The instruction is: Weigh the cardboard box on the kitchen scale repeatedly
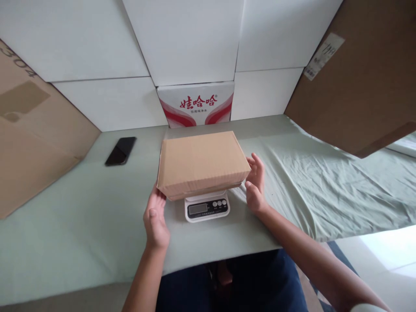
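A closed brown cardboard box (203, 160) is over a small white digital scale (207, 218), hiding most of its platform. The scale's dark display and its buttons show in front; I cannot make out a reading. At the box's left end, my left hand (156, 221) grips the lower edge, its fingertips partly hidden behind the cardboard. My right hand (256, 184) holds the opposite end near the front corner, with the fingers along the side and the thumb toward me. Whether the box rests fully on the scale is hard to tell.
A black phone (121, 151) lies on the green cloth (107, 225) at the left. Large cartons stand at the left (42, 143) and right (357, 82). White boxes (195, 43) form a wall behind, with a red-lettered carton (197, 105) in the middle.
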The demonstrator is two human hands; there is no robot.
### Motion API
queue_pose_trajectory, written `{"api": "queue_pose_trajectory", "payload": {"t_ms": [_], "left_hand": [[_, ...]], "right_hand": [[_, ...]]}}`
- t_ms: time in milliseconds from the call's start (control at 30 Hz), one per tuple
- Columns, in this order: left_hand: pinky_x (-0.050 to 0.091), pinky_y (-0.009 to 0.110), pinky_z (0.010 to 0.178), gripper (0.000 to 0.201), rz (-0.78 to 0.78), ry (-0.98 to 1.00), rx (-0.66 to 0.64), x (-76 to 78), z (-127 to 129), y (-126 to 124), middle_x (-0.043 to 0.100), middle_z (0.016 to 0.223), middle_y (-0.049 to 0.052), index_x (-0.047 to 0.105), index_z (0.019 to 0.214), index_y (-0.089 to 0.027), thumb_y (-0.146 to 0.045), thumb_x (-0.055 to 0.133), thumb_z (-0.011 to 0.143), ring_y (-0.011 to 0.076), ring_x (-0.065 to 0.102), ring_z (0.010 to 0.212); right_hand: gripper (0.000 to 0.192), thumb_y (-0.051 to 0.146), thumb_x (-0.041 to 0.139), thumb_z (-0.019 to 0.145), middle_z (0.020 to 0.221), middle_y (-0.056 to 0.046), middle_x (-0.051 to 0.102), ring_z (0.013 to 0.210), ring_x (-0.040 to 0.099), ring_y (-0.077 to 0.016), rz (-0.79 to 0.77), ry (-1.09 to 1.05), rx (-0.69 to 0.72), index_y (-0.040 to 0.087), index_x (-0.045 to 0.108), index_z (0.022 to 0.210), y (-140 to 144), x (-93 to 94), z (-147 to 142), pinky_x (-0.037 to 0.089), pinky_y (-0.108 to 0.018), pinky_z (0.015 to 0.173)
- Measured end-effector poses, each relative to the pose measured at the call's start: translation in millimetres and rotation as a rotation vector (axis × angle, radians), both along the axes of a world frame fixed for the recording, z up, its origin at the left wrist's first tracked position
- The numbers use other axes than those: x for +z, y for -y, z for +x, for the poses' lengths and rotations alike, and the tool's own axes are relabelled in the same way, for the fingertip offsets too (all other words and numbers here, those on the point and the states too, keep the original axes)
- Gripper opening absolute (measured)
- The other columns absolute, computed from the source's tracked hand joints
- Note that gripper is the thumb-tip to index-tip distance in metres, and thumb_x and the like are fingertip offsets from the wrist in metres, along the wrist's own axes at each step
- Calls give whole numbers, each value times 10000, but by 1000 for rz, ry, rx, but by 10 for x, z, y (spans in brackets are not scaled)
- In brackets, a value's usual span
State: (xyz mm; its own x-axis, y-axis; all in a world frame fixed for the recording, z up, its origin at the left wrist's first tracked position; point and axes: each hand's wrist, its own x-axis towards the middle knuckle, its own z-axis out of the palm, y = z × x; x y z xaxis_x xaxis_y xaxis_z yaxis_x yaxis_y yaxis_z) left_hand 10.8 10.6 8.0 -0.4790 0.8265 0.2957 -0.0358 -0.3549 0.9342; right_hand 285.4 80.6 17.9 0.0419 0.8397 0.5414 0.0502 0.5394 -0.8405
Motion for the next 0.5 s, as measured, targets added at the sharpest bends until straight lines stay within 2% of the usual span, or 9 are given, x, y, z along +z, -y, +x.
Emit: {"api": "queue_pose_trajectory", "payload": {"t_ms": [167,267,367,500], "left_hand": [[496,486,1143,846,-20,-20,-55,-49,5,37,709,1401,205,696,1393,-159,-810,559,870,381,624,1388],[499,478,1138,818,-12,-18,-79,-24,-11,25,712,1393,199,696,1392,-163,-783,586,871,377,628,1382],[494,487,1147,819,15,-8,-102,115,-78,-142,701,1415,193,695,1393,-177,-787,602,853,379,627,1382],[413,494,1230,840,-2,-5,-159,350,-188,-716,658,1497,168,681,1404,-220,-838,573,846,362,553,1474]], "right_hand": [[828,674,630,921,1754,-2,313,1649,272,-370,-120,62,134,455,269,1633,43,-55,21,252,-660,1349],[892,644,672,919,1794,8,243,1682,208,-354,-133,91,147,450,213,1658,66,-48,23,213,-645,1373],[968,631,701,909,1778,-18,281,1652,301,-346,-119,65,159,444,144,1677,-6,108,0,319,-614,1343],[939,632,687,915,1749,-42,340,1542,482,-351,-43,36,207,428,164,1667,-405,415,-99,447,-595,1262]]}}
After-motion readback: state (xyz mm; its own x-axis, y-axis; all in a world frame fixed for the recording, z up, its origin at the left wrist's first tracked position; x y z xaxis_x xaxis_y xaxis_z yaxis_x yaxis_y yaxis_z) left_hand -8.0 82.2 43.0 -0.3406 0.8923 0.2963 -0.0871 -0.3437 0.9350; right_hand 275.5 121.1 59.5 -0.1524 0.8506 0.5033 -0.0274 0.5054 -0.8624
